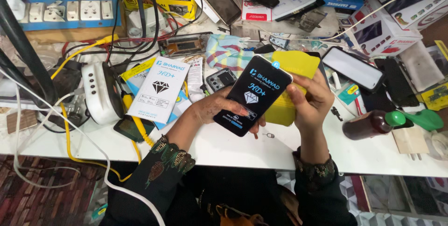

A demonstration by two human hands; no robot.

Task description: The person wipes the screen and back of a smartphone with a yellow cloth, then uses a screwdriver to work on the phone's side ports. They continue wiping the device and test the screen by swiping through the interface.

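My left hand (215, 106) and my right hand (311, 99) together hold a black phone-shaped panel (254, 94) with a printed protective film on its face, tilted over the white table (261, 151). My left fingers grip its left edge; my right thumb presses its right edge. Behind the panel, in my right hand, is a yellow sheet or cloth (298, 69). A small metal pin (269, 135) lies on the table just below the panel.
A white screen-protector packet (161, 89), a white round device (100, 93), a blue socket strip (70, 12), yellow cables (67, 128), phones (352, 68), boxes (380, 30), a brown bottle with green cap (371, 124) and a striped cloth (228, 51) crowd the table.
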